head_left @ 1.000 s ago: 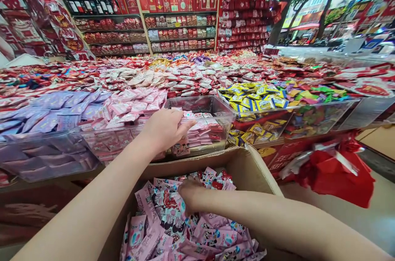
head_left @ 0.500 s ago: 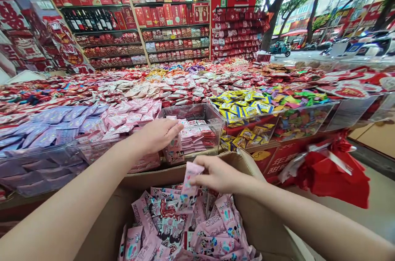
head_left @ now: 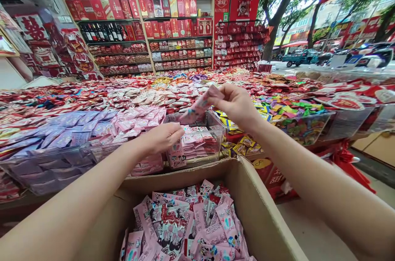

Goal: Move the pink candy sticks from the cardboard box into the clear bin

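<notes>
My right hand (head_left: 236, 102) pinches a small pink printed snack packet (head_left: 199, 106), tilted above a clear plastic bin (head_left: 217, 131). At the bin's left side is my left hand (head_left: 163, 137), its fingers curled together over an upright pink packet (head_left: 177, 157) seen through the front wall; its fingertips are partly hidden. More pink packets (head_left: 197, 139) lie stacked flat in the bin, right of that hand. Below both hands, an open cardboard box (head_left: 262, 203) holds a loose heap of pink cartoon-printed packets (head_left: 212, 234).
Left of the bin are pink packets (head_left: 140, 119) and purple packets (head_left: 68, 129) in clear bins. To the right stand yellow packets (head_left: 242, 145) and a bin of multicoloured sweets (head_left: 296, 106). Behind is a wide spread of red packets and stocked shelves (head_left: 142, 26). A red bag (head_left: 348, 166) hangs right.
My right hand has lifted a pink packet from above the cardboard box up and forward over the clear bin. My left hand stays by the bin, its fingers more curled. The view has tilted up slightly.
</notes>
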The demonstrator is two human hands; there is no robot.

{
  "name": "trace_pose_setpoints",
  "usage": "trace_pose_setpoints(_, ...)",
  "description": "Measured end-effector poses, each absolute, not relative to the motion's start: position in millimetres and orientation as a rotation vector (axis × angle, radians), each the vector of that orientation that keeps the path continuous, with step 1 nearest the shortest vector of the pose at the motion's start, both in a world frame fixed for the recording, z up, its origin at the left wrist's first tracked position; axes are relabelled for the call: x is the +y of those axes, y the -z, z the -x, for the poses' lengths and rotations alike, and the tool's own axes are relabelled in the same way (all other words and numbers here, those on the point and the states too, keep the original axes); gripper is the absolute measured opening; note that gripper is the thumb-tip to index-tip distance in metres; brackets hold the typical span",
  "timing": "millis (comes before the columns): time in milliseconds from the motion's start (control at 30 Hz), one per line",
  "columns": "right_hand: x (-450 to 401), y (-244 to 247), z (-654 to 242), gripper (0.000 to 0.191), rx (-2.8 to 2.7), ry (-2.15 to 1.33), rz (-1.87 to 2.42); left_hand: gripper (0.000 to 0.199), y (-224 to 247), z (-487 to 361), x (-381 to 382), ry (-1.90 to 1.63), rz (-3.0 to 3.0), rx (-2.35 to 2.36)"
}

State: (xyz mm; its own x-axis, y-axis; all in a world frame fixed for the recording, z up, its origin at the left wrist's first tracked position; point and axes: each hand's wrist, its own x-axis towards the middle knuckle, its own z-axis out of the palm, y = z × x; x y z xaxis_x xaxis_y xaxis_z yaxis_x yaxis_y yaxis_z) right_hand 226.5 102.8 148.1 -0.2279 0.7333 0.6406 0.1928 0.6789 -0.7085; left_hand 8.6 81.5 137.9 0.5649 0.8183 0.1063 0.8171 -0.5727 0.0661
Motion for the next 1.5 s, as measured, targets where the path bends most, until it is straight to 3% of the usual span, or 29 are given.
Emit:
trace_pose_setpoints(167,130.5,-160.2,-211.8,0.016,-2.059,-0.474,0.881,0.038,-140.4,-4.4,82.5,-0.166,-2.762,1.573)
trace_pose_setpoints(433,153.2,-126.9,-167.5,0.017,-2.349,-1.618,1.077,0.028,-149.1,-13.6,94.0,-0.028,-2.683,1.719)
trace_pose_setpoints(667,160.5,-120.6,-165.6,0.011,-2.226,-1.935,0.964,0.027,-148.6,-18.5,103.3,0.052,-2.615,1.661)
trace_pose_setpoints(833,157.8,-120.1,-180.1,0.004,-2.158,-2.108,0.807,0.041,-144.4,-15.4,102.6,0.057,-2.592,1.572)
trace_pose_setpoints(1033,156.8,-120.3,-185.2,0.018,-2.277,-1.760,0.955,0.049,-141.1,-14.7,99.7,0.035,-2.561,1.495)
trace_pose_setpoints(1267,104.0,-139.9,-206.6,0.011,-2.313,-0.658,0.962,0.042,-130.3,-15.6,98.1,-0.089,-2.510,1.519)
trace_pose_setpoints(1367,70.8,-116.0,-214.3,0.014,-2.516,-0.878,0.810,0.041,-125.0,-17.4,99.6,-0.157,-2.502,1.553)
trace_pose_setpoints(1433,53.9,-77.5,-209.5,0.016,-2.793,-1.153,0.722,0.041,-123.0,-19.4,99.7,-0.176,-2.480,1.607)
trace_pose_setpoints(1500,41.8,-28.8,-196.8,0.019,-3.025,-1.142,0.770,0.042,-122.3,-21.0,98.7,-0.197,-2.459,1.658)
